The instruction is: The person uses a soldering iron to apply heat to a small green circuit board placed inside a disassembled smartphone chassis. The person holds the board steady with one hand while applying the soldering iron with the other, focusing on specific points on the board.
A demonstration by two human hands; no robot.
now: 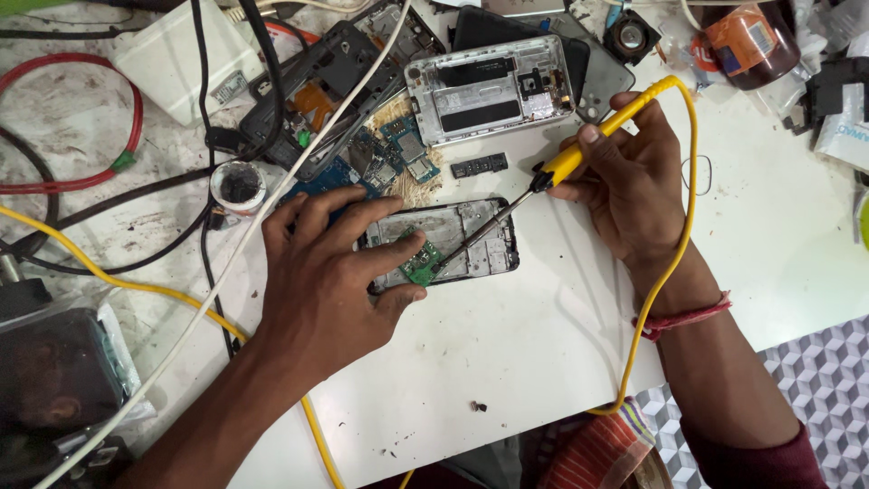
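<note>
Presently: soldering on a small green board, which lies in an open phone frame at mid-bench.

Left hand: fingers spread, thumb and forefinger pinching the board's edge against the frame.

Right hand: fingers clamped around a yellow soldering iron, tip resting at the board.

Handling, as judged: keep the board pinned flat, left fingertips clear of the hot tip; touch briefly; let the yellow cord hang slack so it does not tug the iron.

Nearby: second frame, blue boards, small round pot.

Hard to make out: the joint itself, too small to read; solder, none discernible; board's left edge under the fingers; items at upper right cut off.
</note>
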